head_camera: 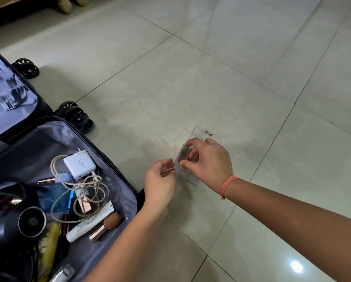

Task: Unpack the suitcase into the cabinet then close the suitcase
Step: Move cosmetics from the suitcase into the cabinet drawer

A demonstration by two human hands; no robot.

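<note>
Two-handed works best: left hand (pixel 160 180) pinches the clear plastic compartment box (pixel 190 177), right of the open grey-lined suitcase (pixel 117 159), steady while right hand (pixel 209 159) pinches a small green piece (pixel 184 147) inside.

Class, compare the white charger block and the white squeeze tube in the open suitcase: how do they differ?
The white charger block is squat and boxy; the white squeeze tube is long and slim. The charger has a cream cable plugged in; the tube has none. Both are white and lie in the open suitcase.
</note>
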